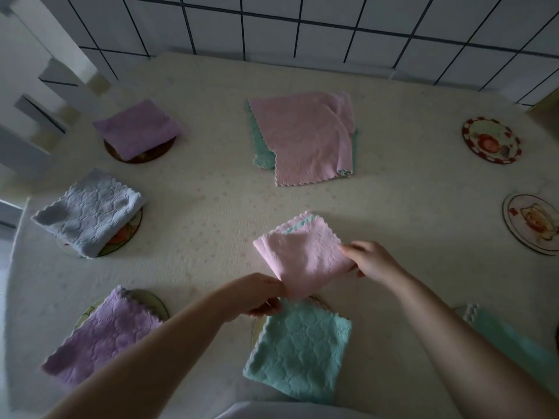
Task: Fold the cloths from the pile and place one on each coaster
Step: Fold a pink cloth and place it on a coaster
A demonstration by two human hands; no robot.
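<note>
A folded pink cloth with a green edge is held just above the table's middle. My left hand pinches its near corner and my right hand grips its right corner. The pile, a pink cloth over a green one, lies at the back centre. Folded cloths cover coasters: purple, blue, purple, green. Another green cloth lies at the near right. Two coasters are bare at the right: a red-rimmed one and a white one.
A cream tablecloth covers the table. A white chair back stands at the left. A tiled wall runs behind the far edge of the table.
</note>
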